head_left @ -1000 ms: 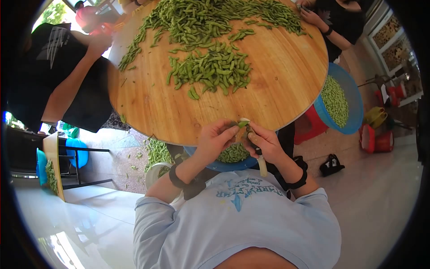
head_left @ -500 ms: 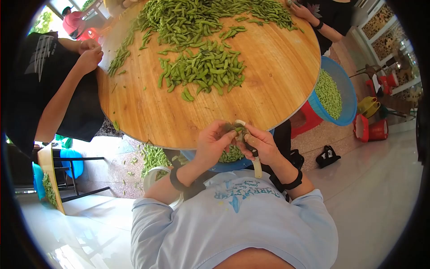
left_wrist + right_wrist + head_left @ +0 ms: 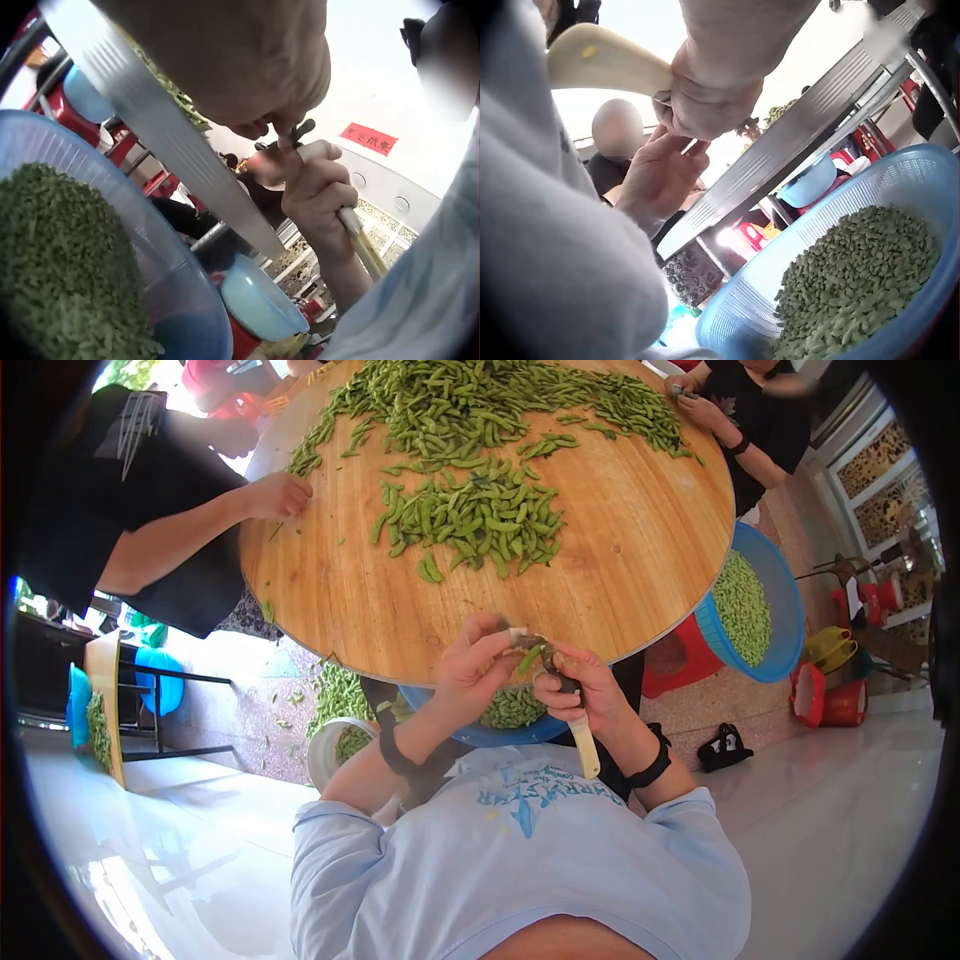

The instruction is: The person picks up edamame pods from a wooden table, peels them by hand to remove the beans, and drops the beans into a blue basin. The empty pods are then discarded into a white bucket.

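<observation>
Pods (image 3: 470, 515) lie heaped at twelve o'clock on the round bench (image 3: 640, 560), well apart from our hands at its six o'clock edge. Our left hand (image 3: 470, 665) pinches one green pod (image 3: 528, 657) at its fingertips. Just beside it, at three o'clock, our right hand (image 3: 580, 690) is clenched round a pale-handled knife (image 3: 583, 745), whose working end meets the pod. Below both sits the blue basket (image 3: 900, 187) of shelled beans (image 3: 512, 706). We judge the blade sits very close to the left fingers, so a slip off the pod's skin could nick them. Beans popped loose too far out could miss the basket and drop to the floor, where husks (image 3: 340, 695) already lie.
</observation>
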A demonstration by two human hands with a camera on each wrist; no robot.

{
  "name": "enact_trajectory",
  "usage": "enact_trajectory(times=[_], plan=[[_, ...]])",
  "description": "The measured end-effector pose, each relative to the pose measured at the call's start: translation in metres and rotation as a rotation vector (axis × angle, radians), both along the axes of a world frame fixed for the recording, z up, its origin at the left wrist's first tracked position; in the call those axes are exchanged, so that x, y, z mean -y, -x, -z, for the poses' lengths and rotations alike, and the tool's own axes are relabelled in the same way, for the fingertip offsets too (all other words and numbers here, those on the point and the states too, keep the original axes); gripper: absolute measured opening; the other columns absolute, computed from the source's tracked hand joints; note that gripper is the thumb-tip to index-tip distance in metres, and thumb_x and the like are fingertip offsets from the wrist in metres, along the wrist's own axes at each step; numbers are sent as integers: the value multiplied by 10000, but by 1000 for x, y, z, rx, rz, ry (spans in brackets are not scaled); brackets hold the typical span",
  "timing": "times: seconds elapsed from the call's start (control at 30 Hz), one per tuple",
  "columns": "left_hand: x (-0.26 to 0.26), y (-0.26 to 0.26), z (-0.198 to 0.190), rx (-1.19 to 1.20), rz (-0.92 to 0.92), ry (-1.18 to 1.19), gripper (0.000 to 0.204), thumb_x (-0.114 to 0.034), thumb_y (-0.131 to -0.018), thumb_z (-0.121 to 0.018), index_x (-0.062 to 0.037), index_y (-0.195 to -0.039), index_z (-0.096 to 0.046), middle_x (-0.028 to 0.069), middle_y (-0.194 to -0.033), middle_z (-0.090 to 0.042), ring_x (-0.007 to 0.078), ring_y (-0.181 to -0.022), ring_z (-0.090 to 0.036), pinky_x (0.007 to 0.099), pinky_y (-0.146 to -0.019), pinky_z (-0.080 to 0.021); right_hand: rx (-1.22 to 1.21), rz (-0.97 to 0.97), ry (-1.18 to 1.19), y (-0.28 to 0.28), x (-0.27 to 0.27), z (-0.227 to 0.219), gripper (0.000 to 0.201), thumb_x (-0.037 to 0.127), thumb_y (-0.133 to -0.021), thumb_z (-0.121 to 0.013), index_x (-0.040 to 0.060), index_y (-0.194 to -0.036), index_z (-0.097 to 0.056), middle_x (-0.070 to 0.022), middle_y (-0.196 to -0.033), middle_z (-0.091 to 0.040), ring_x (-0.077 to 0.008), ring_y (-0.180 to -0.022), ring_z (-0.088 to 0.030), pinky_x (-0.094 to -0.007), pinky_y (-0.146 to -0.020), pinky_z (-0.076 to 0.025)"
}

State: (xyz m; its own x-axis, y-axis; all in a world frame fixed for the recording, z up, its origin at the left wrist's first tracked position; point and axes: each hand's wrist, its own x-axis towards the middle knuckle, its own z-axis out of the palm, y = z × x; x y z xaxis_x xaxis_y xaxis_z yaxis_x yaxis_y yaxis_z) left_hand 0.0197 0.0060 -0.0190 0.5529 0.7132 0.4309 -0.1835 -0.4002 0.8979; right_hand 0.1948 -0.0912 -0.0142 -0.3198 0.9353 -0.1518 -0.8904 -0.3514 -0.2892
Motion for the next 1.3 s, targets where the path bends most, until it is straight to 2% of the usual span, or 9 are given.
enact_trajectory(times=[0.3, 0.37, 0.47, 0.6, 0.8, 0.97, 1.1, 1.17, 1.3], plan=[[-6, -6, -13, -142, 177, -233, 271, 104, -772, -613, -5, -1020, -596, 95, -1115, -519, 163, -936, -563, 252, -770, -459, -7, -144, 27, -9, 0, -4, 263, 151, -967, -445, 30, -1193, -506, -77, -771, -500, -89, -508, -399, -184, -377, -318], [2, -9, -10, -28, 108, 332, 237, 81, -793, -618, 7, -1015, -582, 66, -1083, -542, 122, -919, -565, 244, -755, -471, 503, 107, 28, -4, 1, -13, 317, 146, -972, -415, 20, -1258, -468, -62, -750, -508, -89, -507, -412, -191, -396, -328], [8, -6, -17, -162, 102, 528, 232, 72, -798, -631, 17, -1015, -570, 48, -1088, -541, 90, -918, -558, 222, -751, -469, 692, 138, -94, -6, 6, -11, 382, 141, -972, -397, 15, -1332, -403, -46, -719, -504, -80, -510, -421, -191, -418, -341], [11, -16, -14, -63, 102, 399, 185, 9, -803, -663, -6, -974, -593, 14, -933, -604, 59, -786, -554, 212, -667, -449, 663, 127, -114, 3, 10, -19, 419, 148, -974, -390, 20, -1371, -359, -44, -717, -499, -70, -516, -422, -188, -424, -347], [8, -15, -18, -104, 111, 702, 240, 68, -783, -656, -6, -1003, -594, 32, -881, -639, 97, -784, -596, 227, -741, -492, 626, 147, -93, 1, 7, -8, 432, 151, -978, -397, 28, -1390, -344, -41, -735, -507, -69, -522, -425, -188, -421, -351], [7, -16, -17, -29, 65, 889, 260, 53, -762, -677, 7, -1009, -609, 47, -846, -648, 65, -660, -558, 191, -554, -417, 595, 100, -108, 1, 5, -2, 426, 154, -983, -394, 37, -1390, -352, -48, -733, -508, -75, -524, -428, -189, -421, -356], [7, -12, -14, -50, 109, 918, 226, 17, -801, -655, 27, -1025, -622, 66, -906, -661, 113, -809, -625, 239, -703, -515, 603, 83, -139, 1, 5, -2, 427, 140, -982, -401, 45, -1395, -351, -46, -728, -507, -75, -529, -434, -190, -423, -361], [10, -15, -16, -10, 60, 904, 177, 39, -779, -661, 15, -954, -655, 36, -799, -641, 49, -625, -530, 178, -521, -380, 672, 107, -134, 3, 5, 0, 423, 122, -981, -405, 48, -1395, -357, -45, -729, -516, -71, -530, -437, -190, -429, -366], [12, -16, -15, 19, 57, 868, 171, 40, -780, -656, 13, -949, -656, 28, -810, -637, 52, -652, -540, 185, -545, -398, 699, 123, -121, 3, 5, 1, 408, 104, -977, -413, 47, -1380, -387, -49, -729, -528, -67, -524, -439, -187, -433, -365]])
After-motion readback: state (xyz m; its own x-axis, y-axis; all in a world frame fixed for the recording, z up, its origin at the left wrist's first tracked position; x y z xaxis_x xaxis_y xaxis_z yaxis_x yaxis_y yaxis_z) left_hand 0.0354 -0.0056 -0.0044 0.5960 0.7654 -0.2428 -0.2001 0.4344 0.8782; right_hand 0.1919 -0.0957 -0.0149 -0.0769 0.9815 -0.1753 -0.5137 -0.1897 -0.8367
